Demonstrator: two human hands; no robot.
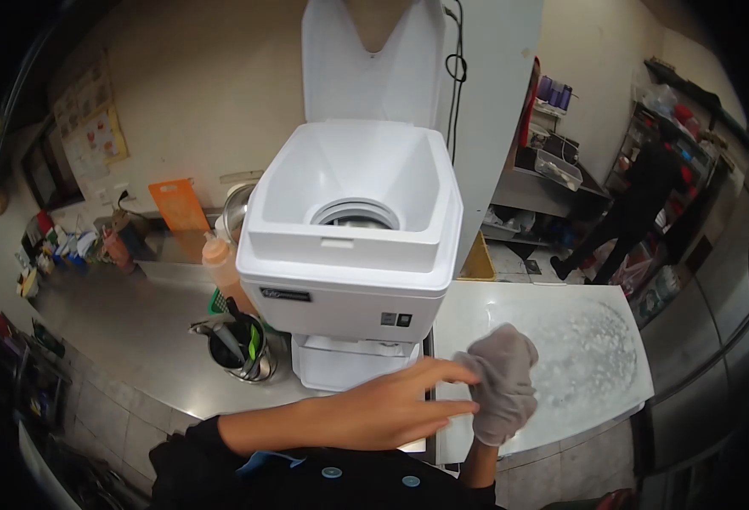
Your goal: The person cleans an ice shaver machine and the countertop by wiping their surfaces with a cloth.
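Observation:
A damp-looking grey cloth (504, 387) covers my right hand, bunched over it in a fist-like lump. Only the wrist of my right hand (480, 463) shows; its fingers are hidden under the fabric. My left hand (400, 404) reaches across from the left with fingers stretched and apart, the tips meeting the cloth's left edge. Just beyond stands a white machine (349, 263) with its lid (374, 81) raised, a funnel-shaped hopper on top and a round opening inside. A switch (404, 320) sits on its front. Right of it is a white basin (468, 297) holding foamy water.
Left of the machine, a steel counter (136, 340) carries a metal container (260, 367) of utensils and an orange-capped bottle (220, 255). An orange cutting board (179, 212) leans on the wall. A person in dark clothes (642, 191) stands by shelves at the back right.

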